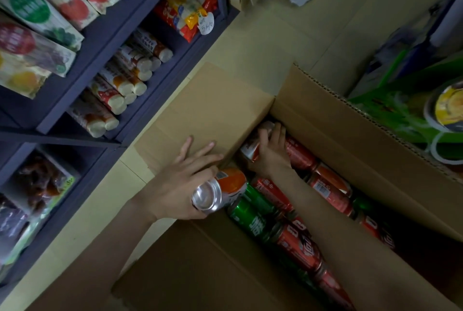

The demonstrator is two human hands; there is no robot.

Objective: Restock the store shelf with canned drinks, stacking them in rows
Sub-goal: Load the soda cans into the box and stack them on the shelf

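1. Left grip (175, 185), a bare hand: thumb and some fingers are curled round an orange can (226, 189). The can is held on its side, base towards the camera, just over the near edge of the cardboard box (325, 120). Two fingers lie straight on the box flap (213, 110), likely to pin it back and keep the opening clear.
2. Right grip (271, 152): reaches into the far corner of the box, fingers wrapped over a red-and-white can (251, 151). It is probably taking a second can so both go up in one trip.
3. Stock remaining: red cans (300, 253) and green cans (250, 220) lie on their sides in rows inside the box, partly under the right forearm.
4. Shelf (107, 37), dark blue, left of the box: its bays hold juice cartons (37, 4) and tube packs (120, 90). No canned drinks are visible on it, and which bay takes them cannot be told.
5. Obstructions: upright box walls and flaps hem in both wrists. A green bag (400, 110) stands beside the box at right.
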